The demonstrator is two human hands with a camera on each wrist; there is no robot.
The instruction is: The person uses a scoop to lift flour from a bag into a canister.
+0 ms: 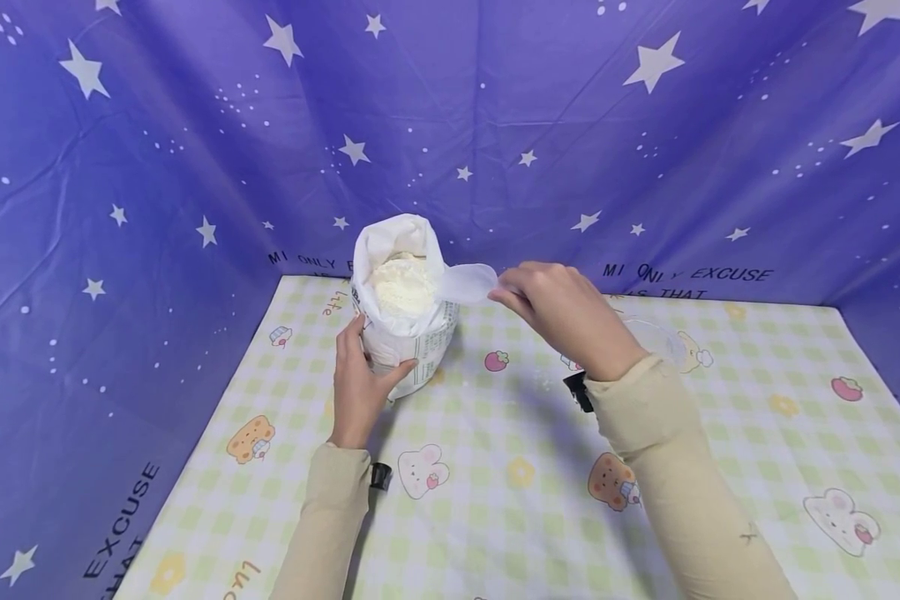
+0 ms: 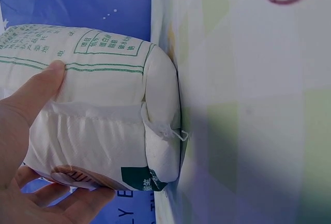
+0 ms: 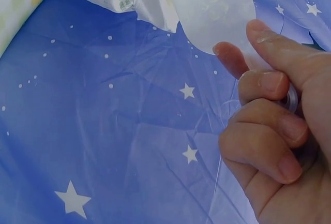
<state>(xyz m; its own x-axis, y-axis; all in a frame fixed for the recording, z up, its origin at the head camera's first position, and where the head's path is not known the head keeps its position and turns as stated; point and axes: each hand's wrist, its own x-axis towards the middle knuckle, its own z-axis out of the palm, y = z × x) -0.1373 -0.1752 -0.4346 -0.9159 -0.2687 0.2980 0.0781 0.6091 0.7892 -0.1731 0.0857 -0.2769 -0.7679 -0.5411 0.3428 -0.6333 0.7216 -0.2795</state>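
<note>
A white cloth bag of flour [image 1: 420, 354] stands upright at the back of the table with its top folded open. Pale flour [image 1: 403, 285] is heaped up near the rim. My left hand [image 1: 362, 385] grips the bag's lower near side, thumb on the front and fingers round the left; the left wrist view shows the thumb on the green-printed panel [image 2: 106, 43]. In my right hand [image 1: 562, 312] is a translucent plastic scoop [image 1: 468, 283], its blade at the bag's right rim. The right wrist view shows curled fingers round its handle and the broad blade [image 3: 212, 9].
A clear, round container [image 1: 651, 335] sits on the table behind my right forearm, partly hidden. A checked cloth [image 1: 525, 533] with cartoon prints covers the table. Blue star-printed curtains [image 1: 480, 100] hang close behind the bag and at both sides.
</note>
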